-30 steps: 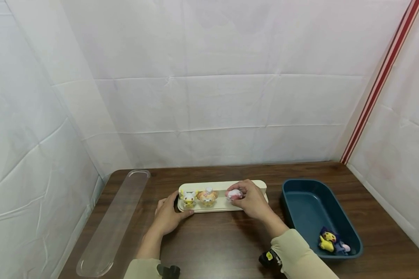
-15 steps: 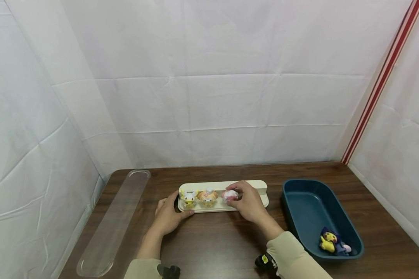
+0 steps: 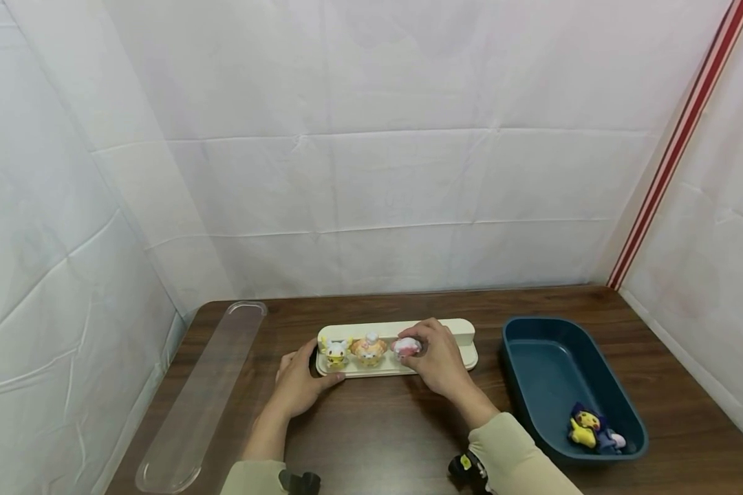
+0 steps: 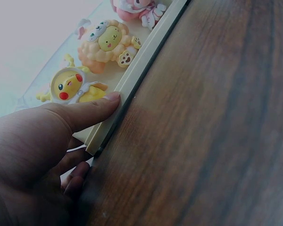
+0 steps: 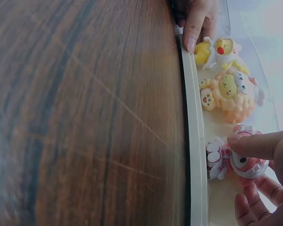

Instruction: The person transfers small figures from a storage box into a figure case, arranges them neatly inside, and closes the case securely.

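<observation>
Pink and white plastic sits under my right hand (image 3: 441,359): my grip pinches the pink figure (image 3: 406,346), thumb on its top, fingers curled at its far side. The figure stands on the cream tray (image 3: 458,331), third in a row, just beside the orange figure (image 3: 368,348), with the yellow figure (image 3: 335,352) beyond that. My left hand (image 3: 300,382) lies against the tray's left end, thumb (image 4: 92,109) straight along the near rim, remaining fingers tucked at the end; this grip presses and steadies, it encloses nothing.

Hazards, as I judge them:
- The pink figure stands close to the orange figure. A sideways nudge on release could knock that neighbour over.
- My thumb bears on a rounded head. If it slips, the figure could tip toward the low near rim.
- The tray rests loose on the smooth wooden worktop (image 3: 384,433). If my left thumb lifts off, a push from the right hand could slide the tray.

Outward: a blue bin (image 3: 551,364) stands to the right with a yellow and dark figure (image 3: 585,429) in its near corner; a clear lid (image 3: 204,392) lies to the left.

Compared with one second ago, the pink figure has shifted left along the tray toward the orange figure; my left hand is unchanged.
</observation>
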